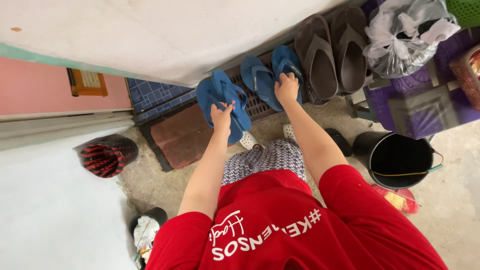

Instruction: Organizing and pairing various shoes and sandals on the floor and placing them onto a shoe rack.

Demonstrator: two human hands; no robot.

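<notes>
The left hand (221,116) grips a stacked pair of blue flip-flops (222,102) by the straps, over the brown mat (182,137). The right hand (286,87) closes on another blue flip-flop (287,65) leaning at the wall. They look light, bendy foam, best held by the straps.

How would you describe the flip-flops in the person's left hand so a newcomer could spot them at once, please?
Start at the row of footwear on the slatted rack against the wall. At its left end, the left hand holds a blue pair of flip-flops stacked together, unlike the blue pair beside them, which lies side by side.
</notes>
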